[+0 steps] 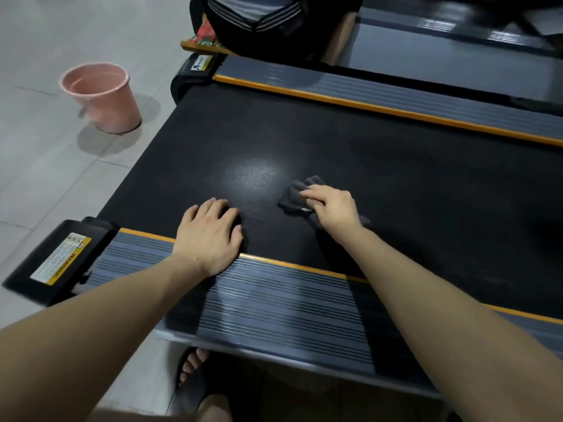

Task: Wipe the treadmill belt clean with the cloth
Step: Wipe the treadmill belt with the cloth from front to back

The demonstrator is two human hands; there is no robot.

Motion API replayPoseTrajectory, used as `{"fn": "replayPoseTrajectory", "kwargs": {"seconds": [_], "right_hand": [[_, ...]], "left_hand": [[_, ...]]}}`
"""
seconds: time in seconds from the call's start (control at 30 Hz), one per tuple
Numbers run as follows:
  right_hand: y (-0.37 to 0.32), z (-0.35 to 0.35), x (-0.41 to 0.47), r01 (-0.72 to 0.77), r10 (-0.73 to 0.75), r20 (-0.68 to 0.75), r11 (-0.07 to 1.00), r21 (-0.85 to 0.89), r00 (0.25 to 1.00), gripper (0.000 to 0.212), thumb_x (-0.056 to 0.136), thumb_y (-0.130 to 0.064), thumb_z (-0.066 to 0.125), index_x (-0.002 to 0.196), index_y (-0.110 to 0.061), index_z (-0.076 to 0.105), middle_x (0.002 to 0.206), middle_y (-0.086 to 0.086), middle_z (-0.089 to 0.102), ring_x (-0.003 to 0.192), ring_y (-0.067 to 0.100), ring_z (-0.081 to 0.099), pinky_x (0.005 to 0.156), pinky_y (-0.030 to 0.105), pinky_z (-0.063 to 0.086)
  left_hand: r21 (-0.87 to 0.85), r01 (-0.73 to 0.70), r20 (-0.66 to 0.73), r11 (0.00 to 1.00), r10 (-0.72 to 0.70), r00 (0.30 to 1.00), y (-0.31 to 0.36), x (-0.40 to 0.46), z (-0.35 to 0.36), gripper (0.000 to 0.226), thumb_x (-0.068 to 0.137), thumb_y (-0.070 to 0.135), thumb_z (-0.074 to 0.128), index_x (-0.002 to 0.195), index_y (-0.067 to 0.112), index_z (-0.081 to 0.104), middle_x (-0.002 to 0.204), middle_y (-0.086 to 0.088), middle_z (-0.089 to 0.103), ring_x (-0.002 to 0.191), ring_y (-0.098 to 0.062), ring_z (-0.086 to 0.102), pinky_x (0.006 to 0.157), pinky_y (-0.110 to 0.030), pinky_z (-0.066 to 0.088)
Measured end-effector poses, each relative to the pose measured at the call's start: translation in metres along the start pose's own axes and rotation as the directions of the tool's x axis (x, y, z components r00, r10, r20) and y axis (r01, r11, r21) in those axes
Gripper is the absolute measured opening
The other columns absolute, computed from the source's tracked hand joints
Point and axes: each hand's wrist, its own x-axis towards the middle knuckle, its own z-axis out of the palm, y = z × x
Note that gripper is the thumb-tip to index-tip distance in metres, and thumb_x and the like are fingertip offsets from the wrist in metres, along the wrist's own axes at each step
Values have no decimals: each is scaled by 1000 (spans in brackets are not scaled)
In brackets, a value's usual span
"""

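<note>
The black treadmill belt (350, 153) runs across the view between two grey ribbed side rails with orange trim. A crumpled dark grey cloth (294, 193) lies on the belt near its middle. My right hand (332, 205) grips the cloth, fingers curled over it, part of the cloth hidden beneath the hand. My left hand (210, 236) rests flat with straight fingers on the belt's near edge, its heel on the near side rail (274, 303). A shiny patch on the belt (253, 175) lies just left of the cloth.
A pink bucket (103, 95) holding water stands on the tiled floor to the left. Another person in dark striped shorts (262, 19) sits beyond the far rail (380, 92). A second treadmill (457, 53) lies behind. My sandalled foot (192, 367) is below the near rail.
</note>
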Motion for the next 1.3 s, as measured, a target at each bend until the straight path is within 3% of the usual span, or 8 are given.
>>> {"fn": "replayPoseTrajectory", "kwargs": {"seconds": [0.13, 0.2, 0.37, 0.5, 0.67, 0.8, 1.07, 1.3], "right_hand": [[-14, -11, -59, 293, -310, 242, 951, 102, 920, 24, 87, -13, 74, 107, -24, 78, 121, -6, 71, 120, 6, 60, 107, 16, 38], [-14, -15, -73, 324, -353, 325, 936, 140, 878, 23, 90, -16, 71, 110, -25, 77, 125, -8, 69, 124, 3, 56, 110, 20, 37], [-19, 0, -58, 417, -422, 201, 906, 71, 884, 22, 93, -12, 67, 110, -20, 76, 123, -5, 70, 122, 9, 59, 109, 27, 41], [-32, 22, -21, 295, -293, 70, 955, -25, 954, 24, 90, -11, 68, 109, -21, 77, 119, -3, 72, 118, 13, 62, 108, 22, 40], [-54, 40, -4, 18, -15, -34, 997, 69, 999, 27, 92, -15, 67, 113, -29, 74, 127, -9, 67, 125, 4, 55, 109, 9, 28], [-53, 37, -22, 24, -25, 102, 1000, 16, 994, 28, 95, -31, 63, 122, -37, 68, 138, -14, 59, 136, 2, 43, 118, 27, 27], [-62, 8, -54, 132, -147, 386, 989, 64, 911, 24, 89, -25, 72, 111, -36, 75, 127, -17, 65, 127, -7, 49, 114, 25, 34], [-72, 13, -57, 183, -171, 268, 983, -22, 948, 24, 90, -19, 72, 111, -30, 76, 124, -9, 69, 123, 3, 56, 109, 29, 41]], "left_hand": [[-32, -41, -7, 999, 40, 999, -3, 1, -2, 47, 93, 46, 28, 122, 27, 60, 129, 0, 60, 121, -24, 55, 112, -44, 34], [-42, -72, -18, 997, 71, 997, -8, 1, -3, 44, 95, 45, 31, 123, 28, 60, 131, 2, 59, 124, -22, 54, 112, -43, 35], [-9, -83, -21, 996, 83, 996, -31, 2, -9, 48, 93, 56, 33, 121, 30, 62, 137, 4, 57, 132, -21, 49, 112, -44, 35], [-20, -19, 27, 1000, 19, 999, -47, 4, -6, 49, 97, 59, 33, 130, 32, 58, 147, 3, 50, 142, -22, 39, 116, -46, 29], [-129, 4, -3, 992, -4, 1000, -51, 14, 0, 46, 99, 54, 36, 135, 32, 55, 151, 3, 45, 146, -20, 31, 120, -45, 24], [-159, -1, -57, 987, -8, 998, -50, 13, 3, 43, 99, 49, 39, 132, 29, 57, 149, 2, 48, 146, -20, 32, 122, -46, 21], [-160, -12, -101, 987, -4, 995, -49, 11, 1, 40, 96, 47, 43, 124, 26, 62, 140, 1, 55, 140, -20, 41, 117, -44, 30], [-161, -56, -92, 985, 42, 995, -48, 7, -3, 44, 99, 50, 30, 122, 29, 61, 141, 4, 54, 142, -17, 36, 119, -45, 21]]}}
